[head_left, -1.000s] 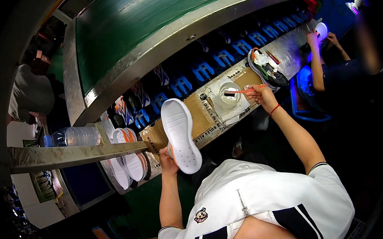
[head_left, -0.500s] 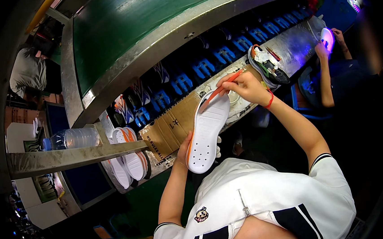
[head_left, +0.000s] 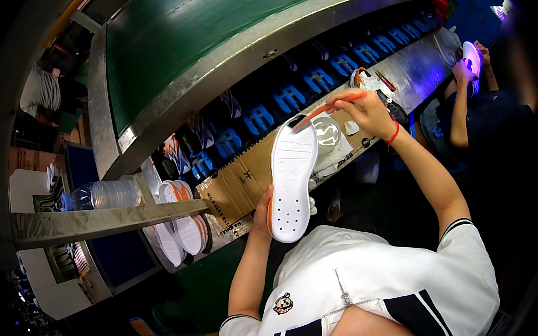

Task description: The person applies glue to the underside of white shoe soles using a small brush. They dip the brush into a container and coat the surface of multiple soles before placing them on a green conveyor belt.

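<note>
My left hand (head_left: pixel 262 214) grips a white shoe sole (head_left: pixel 294 177) by its left side, near the end with small round holes. The sole is tilted up in front of my chest, and an orange rim shows along its left edge. In the fingers of my right hand (head_left: pixel 365 111) is a thin orange-handled brush (head_left: pixel 324 110). Its tip touches the far end of the sole, beside a dark patch (head_left: pixel 294 122) there. The bristles are too small to make out clearly.
Under the sole lies flattened cardboard (head_left: pixel 239 186), with a round pale dish (head_left: pixel 327 132) to its right. More white soles (head_left: pixel 189 231) lie at left near a plastic bottle (head_left: pixel 116 194). Blue-and-black shoe pieces (head_left: pixel 289 97) line the shelf. A co-worker's hand (head_left: pixel 463 72) holds a lit sole at right.
My right hand has moved right with the brush, whose tip has shifted from the sole's inner left side toward its far end. The sole has tilted slightly upright and moved a little right.
</note>
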`<action>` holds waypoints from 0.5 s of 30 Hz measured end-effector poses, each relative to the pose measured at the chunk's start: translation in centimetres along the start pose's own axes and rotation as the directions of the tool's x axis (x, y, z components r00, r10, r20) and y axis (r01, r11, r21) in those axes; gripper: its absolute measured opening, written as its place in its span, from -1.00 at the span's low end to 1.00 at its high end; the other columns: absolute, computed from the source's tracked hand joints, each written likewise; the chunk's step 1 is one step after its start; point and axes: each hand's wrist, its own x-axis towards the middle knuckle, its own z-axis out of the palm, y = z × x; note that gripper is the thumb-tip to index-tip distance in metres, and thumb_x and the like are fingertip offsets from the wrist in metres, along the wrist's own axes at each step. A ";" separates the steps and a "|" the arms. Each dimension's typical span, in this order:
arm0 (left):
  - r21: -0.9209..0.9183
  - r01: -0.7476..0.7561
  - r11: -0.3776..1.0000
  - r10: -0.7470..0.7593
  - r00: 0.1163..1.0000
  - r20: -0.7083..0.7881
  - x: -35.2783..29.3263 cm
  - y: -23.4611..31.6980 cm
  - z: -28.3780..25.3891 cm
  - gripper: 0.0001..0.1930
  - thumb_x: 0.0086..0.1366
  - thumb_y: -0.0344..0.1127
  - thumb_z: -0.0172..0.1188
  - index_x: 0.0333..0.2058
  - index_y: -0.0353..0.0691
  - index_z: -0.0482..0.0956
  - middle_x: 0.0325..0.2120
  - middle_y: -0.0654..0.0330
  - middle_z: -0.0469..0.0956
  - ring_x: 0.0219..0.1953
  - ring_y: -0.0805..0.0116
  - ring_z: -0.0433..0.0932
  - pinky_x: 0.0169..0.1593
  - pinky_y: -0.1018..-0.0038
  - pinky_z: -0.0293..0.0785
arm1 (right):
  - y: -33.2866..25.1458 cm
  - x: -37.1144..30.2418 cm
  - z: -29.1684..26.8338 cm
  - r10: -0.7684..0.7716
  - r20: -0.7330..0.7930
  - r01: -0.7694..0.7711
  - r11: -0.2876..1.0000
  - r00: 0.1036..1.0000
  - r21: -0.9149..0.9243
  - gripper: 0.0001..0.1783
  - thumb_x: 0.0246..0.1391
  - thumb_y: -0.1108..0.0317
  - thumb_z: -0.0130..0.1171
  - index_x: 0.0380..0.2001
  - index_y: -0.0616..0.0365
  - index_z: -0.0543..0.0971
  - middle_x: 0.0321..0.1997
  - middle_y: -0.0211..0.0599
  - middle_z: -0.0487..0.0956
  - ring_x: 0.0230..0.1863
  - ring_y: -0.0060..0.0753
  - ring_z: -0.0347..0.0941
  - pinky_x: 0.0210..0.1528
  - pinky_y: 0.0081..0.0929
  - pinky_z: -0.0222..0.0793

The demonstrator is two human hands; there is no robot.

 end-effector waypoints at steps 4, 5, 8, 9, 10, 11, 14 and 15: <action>0.079 -0.182 0.980 0.183 0.983 -0.002 0.2 0.3 1.5 -0.32 0.27 0.14 -0.07 0.15 -0.33 0.21 -0.08 -0.06 0.47 -0.12 0.10 0.54 -0.06 0.23 0.51 | 0.0 -2.7 1.1 0.003 -0.012 -0.003 1.000 1.000 -0.009 -0.83 0.15 0.54 -0.01 -0.28 0.43 0.52 -0.24 -0.10 0.59 -0.27 -0.35 0.59 -0.19 -0.54 0.49; 0.111 -0.216 0.970 0.224 0.972 -0.071 0.4 0.2 0.7 -0.33 0.28 0.13 -0.08 0.15 -0.32 0.21 -0.07 -0.03 0.46 -0.11 0.15 0.53 -0.05 0.26 0.51 | -0.1 -3.3 1.5 0.004 -0.024 -0.005 1.000 1.000 -0.021 -0.83 0.15 0.54 -0.01 -0.27 0.42 0.52 -0.25 -0.10 0.59 -0.27 -0.35 0.59 -0.19 -0.54 0.49; 0.187 -0.280 0.941 0.318 0.922 -0.220 0.9 0.1 -1.9 -0.37 0.31 0.11 -0.10 0.15 -0.28 0.21 -0.03 0.06 0.45 -0.08 0.33 0.52 -0.03 0.37 0.49 | -1.7 -4.7 3.0 0.070 0.003 -0.070 0.993 0.998 0.096 -0.84 0.15 0.53 0.00 -0.26 0.39 0.53 -0.28 -0.12 0.60 -0.27 -0.35 0.59 -0.18 -0.54 0.48; 0.206 -0.283 0.937 0.325 0.923 -0.206 1.0 0.4 -1.9 -0.37 0.31 0.12 -0.10 0.15 -0.29 0.21 -0.03 0.06 0.45 -0.07 0.32 0.51 -0.03 0.37 0.49 | -2.5 -4.9 3.2 0.029 0.038 -0.033 0.996 0.999 0.083 -0.84 0.15 0.54 -0.01 -0.25 0.36 0.53 -0.34 -0.15 0.62 -0.28 -0.36 0.59 -0.20 -0.57 0.46; 0.225 -0.288 0.931 0.332 0.923 -0.192 1.0 0.6 -1.7 -0.36 0.31 0.12 -0.10 0.15 -0.29 0.21 -0.03 0.06 0.45 -0.07 0.32 0.51 -0.03 0.37 0.49 | -2.7 -5.4 3.8 0.035 0.039 -0.039 0.993 0.999 0.112 -0.83 0.15 0.54 -0.01 -0.25 0.35 0.54 -0.35 -0.17 0.62 -0.29 -0.38 0.58 -0.21 -0.57 0.45; 0.244 -0.293 0.925 0.339 0.923 -0.179 1.1 0.9 -1.5 -0.36 0.31 0.12 -0.10 0.16 -0.29 0.21 -0.03 0.06 0.45 -0.07 0.31 0.51 -0.03 0.37 0.48 | -3.0 -5.9 4.3 0.039 0.041 -0.045 0.989 0.998 0.141 -0.83 0.15 0.53 -0.01 -0.25 0.33 0.54 -0.37 -0.18 0.63 -0.30 -0.40 0.58 -0.21 -0.57 0.43; 0.296 -0.320 0.900 0.397 0.881 -0.255 1.4 1.3 -0.4 -0.30 0.31 0.18 -0.19 0.18 -0.32 0.15 0.01 -0.05 0.40 -0.08 0.17 0.52 -0.04 0.26 0.49 | -4.3 -6.9 4.3 0.062 0.195 -0.100 0.977 0.979 0.190 -0.83 0.15 0.47 0.02 -0.29 0.30 0.57 -0.39 -0.24 0.64 -0.31 -0.43 0.57 -0.16 -0.55 0.39; 0.300 -0.323 0.897 0.403 0.878 -0.258 1.3 1.4 -0.4 -0.30 0.31 0.17 -0.20 0.18 -0.33 0.15 0.01 -0.05 0.40 -0.08 0.17 0.52 -0.03 0.27 0.49 | -4.6 -7.2 4.4 0.093 0.263 -0.159 0.957 0.960 0.243 -0.83 0.15 0.46 0.02 -0.30 0.30 0.57 -0.39 -0.25 0.64 -0.31 -0.42 0.56 -0.14 -0.54 0.38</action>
